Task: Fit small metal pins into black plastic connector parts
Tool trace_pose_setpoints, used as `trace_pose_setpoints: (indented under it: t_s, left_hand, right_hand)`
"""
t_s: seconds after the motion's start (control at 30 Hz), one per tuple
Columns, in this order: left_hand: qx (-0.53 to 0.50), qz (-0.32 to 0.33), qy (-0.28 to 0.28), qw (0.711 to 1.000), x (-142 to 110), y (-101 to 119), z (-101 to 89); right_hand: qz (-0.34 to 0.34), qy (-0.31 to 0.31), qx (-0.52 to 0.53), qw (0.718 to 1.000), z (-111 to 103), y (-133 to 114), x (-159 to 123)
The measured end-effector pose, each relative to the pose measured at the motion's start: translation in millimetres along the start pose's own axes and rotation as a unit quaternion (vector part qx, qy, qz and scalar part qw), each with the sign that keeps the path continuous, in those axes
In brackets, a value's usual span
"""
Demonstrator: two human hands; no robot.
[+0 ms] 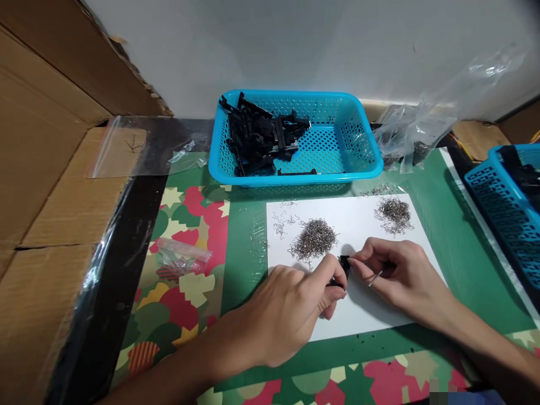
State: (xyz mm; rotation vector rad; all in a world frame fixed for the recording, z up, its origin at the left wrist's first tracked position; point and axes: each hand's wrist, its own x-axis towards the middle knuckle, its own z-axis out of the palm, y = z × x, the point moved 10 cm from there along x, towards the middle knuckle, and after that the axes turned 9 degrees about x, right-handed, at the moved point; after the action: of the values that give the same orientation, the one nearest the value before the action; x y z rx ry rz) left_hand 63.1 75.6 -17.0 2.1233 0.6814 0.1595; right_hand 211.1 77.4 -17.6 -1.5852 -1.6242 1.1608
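My left hand (pixel 295 304) is closed around a small black plastic part (pixel 345 264), held above a white sheet of paper (pixel 358 323). My right hand (pixel 394 275) has thumb and forefinger pinched at the part's right side; whether a tiny piece is between those fingertips I cannot tell. A thin metal rod (pixel 375 278), apparently a tool with a dark handle, sticks out from the curled fingers of that hand. Behind the left hand lies a pile of small bent wire springs (pixel 315 238). A second pile of springs (pixel 394 215) sits at the sheet's far right.
A blue plastic basket (pixel 295 181) with several black plastic parts (pixel 261 135) stands behind the sheet. Another blue basket (pixel 502 214) is at the right. Clear plastic bags (pixel 422 129) lie at the back, a small bag (pixel 183 256) at the left. Cardboard (pixel 50 185) walls the left side.
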Motion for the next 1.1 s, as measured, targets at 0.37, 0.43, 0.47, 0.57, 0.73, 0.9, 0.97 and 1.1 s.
trace_pose_setpoints:
  t_s: [0.37,0.43,0.47,0.57,0.73,0.9,0.97,1.1]
  left_hand:
    - [0.001,-0.011,0.002,1.000,0,-4,-0.8]
    - [0.001,-0.011,0.003,1.000,-1,-4,-1.2]
    - [0.002,-0.010,0.001,1.000,-1,-4,-1.0]
    - [0.011,-0.010,-0.007,1.000,-3,-3,-0.1]
    - [0.014,-0.007,0.003,1.000,-3,-2,-2.4]
    - [0.014,-0.002,0.001,1.000,-3,-1,-1.8]
    - [0.019,-0.005,-0.002,1.000,-3,-2,-1.1]
    - [0.023,-0.009,-0.004,1.000,-3,-2,-1.3]
  right_hand:
    - [-0.099,0.084,-0.006,0.991,-35,-10,1]
    - [-0.152,0.122,0.023,0.981,-44,-19,-1]
    - [-0.174,0.119,0.033,0.977,-45,-23,-2]
    - [-0.220,0.095,0.003,0.971,-43,-31,-2]
    - [-0.234,0.048,-0.011,0.971,-36,-31,0]
    - [-0.065,-0.010,0.117,0.991,-22,-2,13]
    - [-0.002,-0.056,0.170,0.984,-9,6,15]
    - [0.010,-0.067,0.197,0.978,-3,9,14]
